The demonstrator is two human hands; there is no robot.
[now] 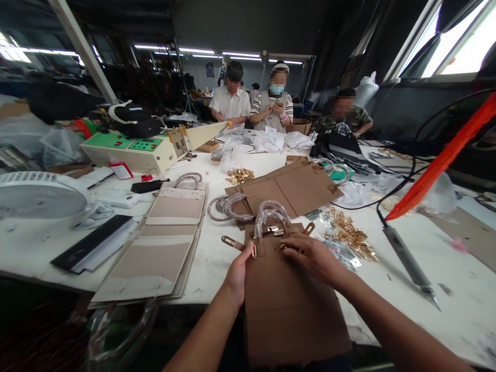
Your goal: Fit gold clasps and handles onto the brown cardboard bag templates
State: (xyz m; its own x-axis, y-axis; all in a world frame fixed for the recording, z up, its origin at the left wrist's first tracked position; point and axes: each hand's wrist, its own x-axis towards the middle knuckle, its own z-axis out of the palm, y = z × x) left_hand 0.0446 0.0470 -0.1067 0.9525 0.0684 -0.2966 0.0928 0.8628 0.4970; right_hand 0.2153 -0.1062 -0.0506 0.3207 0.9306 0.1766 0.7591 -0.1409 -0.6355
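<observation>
A brown handbag panel [294, 320] hangs over the table's front edge towards me, with a plastic-wrapped handle [267, 212] at its top. My left hand [235, 276] grips the panel's left edge, thumb up beside a gold metal fitting [254, 251]. A strap end with a gold loop [231, 241] sticks out to the left. My right hand [310, 254] lies over the panel's upper right, fingertips closed on a small gold fitting, mostly hidden by the fingers. Another gold-looped strap [309, 228] shows just behind that hand.
More brown panels [294, 188] lie behind, and lined panels [170, 248] are stacked left. Gold hardware [351, 232] is heaped right, near a corded pen-like tool [406, 261]. A fan [42, 199] and a machine [124, 150] stand left. Several people work across the table.
</observation>
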